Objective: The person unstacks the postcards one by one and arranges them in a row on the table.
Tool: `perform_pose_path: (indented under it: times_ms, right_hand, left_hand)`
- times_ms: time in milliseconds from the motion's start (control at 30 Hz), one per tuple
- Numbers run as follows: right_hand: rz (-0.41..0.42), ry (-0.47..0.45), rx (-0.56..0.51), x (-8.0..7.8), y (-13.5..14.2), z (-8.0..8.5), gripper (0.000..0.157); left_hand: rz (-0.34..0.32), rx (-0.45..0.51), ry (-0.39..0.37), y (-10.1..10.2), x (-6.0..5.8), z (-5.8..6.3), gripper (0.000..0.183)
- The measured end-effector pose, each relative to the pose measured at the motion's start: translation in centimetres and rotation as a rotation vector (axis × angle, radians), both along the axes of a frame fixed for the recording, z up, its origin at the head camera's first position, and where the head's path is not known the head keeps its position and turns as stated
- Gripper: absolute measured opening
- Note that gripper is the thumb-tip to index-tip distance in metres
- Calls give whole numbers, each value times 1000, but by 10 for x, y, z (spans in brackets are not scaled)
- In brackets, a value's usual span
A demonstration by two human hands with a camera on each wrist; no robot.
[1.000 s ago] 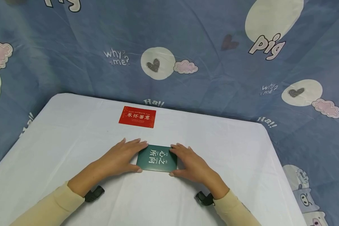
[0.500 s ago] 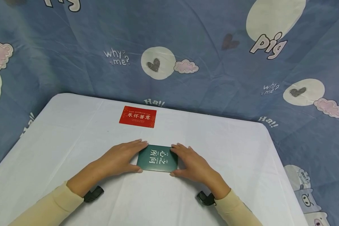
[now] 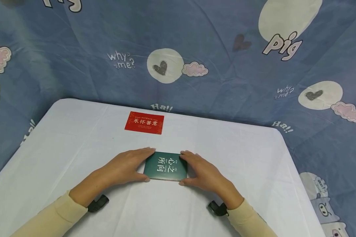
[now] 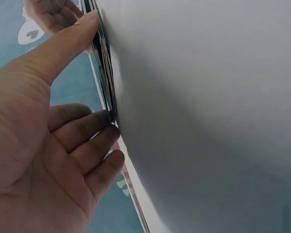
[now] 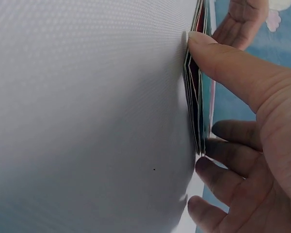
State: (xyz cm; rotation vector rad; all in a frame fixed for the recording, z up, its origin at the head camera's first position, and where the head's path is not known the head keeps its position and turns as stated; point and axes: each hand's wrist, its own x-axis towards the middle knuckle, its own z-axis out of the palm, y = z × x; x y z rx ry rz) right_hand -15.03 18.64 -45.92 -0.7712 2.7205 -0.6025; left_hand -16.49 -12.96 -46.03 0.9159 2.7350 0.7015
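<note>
A small stack of cards lies flat near the middle of the white table, topped by a green card point(image 3: 165, 166) with white Chinese characters. My left hand point(image 3: 123, 168) holds its left end, thumb at the near corner and fingers at the far one. At the right end my right hand point(image 3: 206, 172) grips the same way. Several thin layers show along the edge of the card stack point(image 4: 106, 73) in the left wrist view. Small gaps part some layers of the card stack point(image 5: 196, 92) in the right wrist view. Both palms stay off the cards.
A red card point(image 3: 144, 122) with white lettering lies beyond the hands, near the table's far edge. The white-covered table point(image 3: 86, 141) meets a blue patterned cloth point(image 3: 219, 92) behind. Each wrist carries a small black camera point(image 3: 98, 203).
The right hand has shifted very slightly to the right. The left hand's fingers have drawn together a little at the far corner. The cards stay almost in place.
</note>
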Motion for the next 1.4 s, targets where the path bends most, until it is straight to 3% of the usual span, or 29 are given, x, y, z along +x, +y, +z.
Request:
perform_pose_path:
  times_ms: [267,800,1400]
  right_hand:
    - [-16,2,-5,1,1,5,94]
    - [-15,2,1,-2,5,11,94]
    - [-9,42,15,-11,14,21,90]
  left_hand:
    - [-6,-3,-1,0,-2,6,97]
    - [-28,10,-12,2,-9,5,98]
    - [-49,-32,0,12,-25,15,98]
